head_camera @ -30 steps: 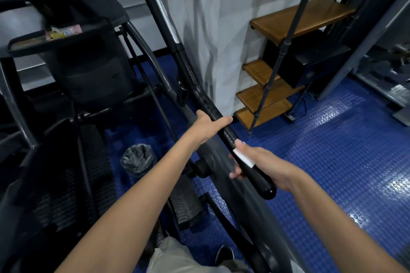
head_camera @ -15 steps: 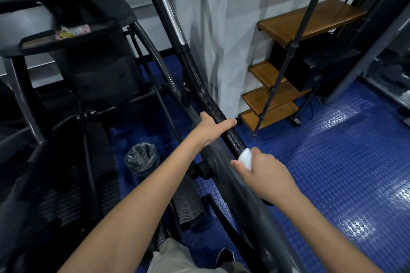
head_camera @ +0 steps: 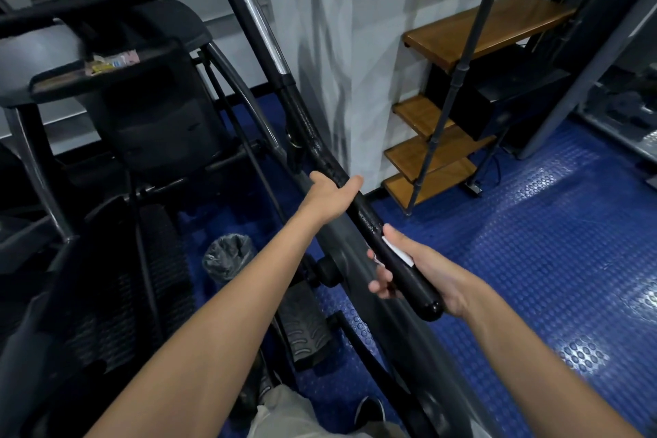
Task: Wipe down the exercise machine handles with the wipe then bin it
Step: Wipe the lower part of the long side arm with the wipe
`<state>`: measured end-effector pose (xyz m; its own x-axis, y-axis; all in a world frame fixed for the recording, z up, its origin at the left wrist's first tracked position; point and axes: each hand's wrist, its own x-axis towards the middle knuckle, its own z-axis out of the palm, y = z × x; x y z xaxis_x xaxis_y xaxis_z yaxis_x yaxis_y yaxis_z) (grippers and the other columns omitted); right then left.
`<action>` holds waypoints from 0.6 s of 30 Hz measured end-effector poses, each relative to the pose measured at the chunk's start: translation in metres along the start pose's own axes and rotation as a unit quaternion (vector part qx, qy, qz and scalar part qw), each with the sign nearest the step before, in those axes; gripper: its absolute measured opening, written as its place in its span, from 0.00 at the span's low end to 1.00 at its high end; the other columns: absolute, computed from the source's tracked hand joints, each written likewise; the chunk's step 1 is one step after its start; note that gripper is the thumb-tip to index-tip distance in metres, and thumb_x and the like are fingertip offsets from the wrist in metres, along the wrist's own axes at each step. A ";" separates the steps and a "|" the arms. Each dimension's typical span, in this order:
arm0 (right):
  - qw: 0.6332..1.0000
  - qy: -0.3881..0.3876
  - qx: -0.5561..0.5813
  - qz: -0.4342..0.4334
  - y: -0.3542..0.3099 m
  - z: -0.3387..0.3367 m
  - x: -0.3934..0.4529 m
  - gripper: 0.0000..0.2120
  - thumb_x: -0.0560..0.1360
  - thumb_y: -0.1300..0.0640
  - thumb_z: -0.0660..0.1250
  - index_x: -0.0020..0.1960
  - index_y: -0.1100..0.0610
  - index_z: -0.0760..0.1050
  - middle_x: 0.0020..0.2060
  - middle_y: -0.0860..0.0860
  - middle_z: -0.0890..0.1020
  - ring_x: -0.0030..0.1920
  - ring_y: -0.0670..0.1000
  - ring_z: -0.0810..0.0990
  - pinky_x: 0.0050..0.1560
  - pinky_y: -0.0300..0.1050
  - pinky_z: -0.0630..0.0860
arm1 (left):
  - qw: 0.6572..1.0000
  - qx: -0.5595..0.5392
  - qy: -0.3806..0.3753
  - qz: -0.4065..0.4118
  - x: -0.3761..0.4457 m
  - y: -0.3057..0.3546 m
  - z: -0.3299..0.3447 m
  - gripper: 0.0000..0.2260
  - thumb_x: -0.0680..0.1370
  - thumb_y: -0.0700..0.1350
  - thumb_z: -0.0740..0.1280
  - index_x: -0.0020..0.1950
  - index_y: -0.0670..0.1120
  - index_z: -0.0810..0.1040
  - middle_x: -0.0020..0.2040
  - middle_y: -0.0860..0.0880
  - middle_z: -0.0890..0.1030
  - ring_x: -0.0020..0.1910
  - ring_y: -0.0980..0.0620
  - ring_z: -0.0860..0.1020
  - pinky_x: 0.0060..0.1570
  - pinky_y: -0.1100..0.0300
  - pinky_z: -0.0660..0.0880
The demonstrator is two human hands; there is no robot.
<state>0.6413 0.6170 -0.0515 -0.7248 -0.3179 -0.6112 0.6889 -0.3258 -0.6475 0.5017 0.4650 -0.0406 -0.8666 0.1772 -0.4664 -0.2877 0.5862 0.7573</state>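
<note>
Both hands were on the handle (head_camera: 359,213). Left hand (head_camera: 329,197) gripped it higher up, steadying. Right hand (head_camera: 416,270) was wrapped around it near the capped end, fingers curled under, pressing the white wipe (head_camera: 397,252) against the bar. Its long axis ran diagonally, from the near end by the right hand up and away to the left, so the unwiped length lay beyond. The bin (head_camera: 227,256) stood on the floor, nearer the left arm.
</note>
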 end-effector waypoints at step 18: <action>0.973 0.030 -0.225 -0.038 -0.016 0.001 0.003 0.24 0.80 0.36 0.62 0.50 0.58 0.80 0.41 0.54 0.85 0.47 0.52 0.84 0.52 0.47 0.79 | 0.998 0.032 0.024 -0.048 0.009 0.022 -0.008 0.44 0.82 0.56 0.65 0.81 0.35 0.40 0.79 0.40 0.64 0.75 0.42 0.66 0.57 0.58 0.63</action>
<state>0.6277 0.6201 -0.0421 -0.7822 -0.2515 -0.5700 0.5701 0.0803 -0.8177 0.4843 0.4726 -0.0245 -0.8553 0.0816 -0.5116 -0.3441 0.6489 0.6786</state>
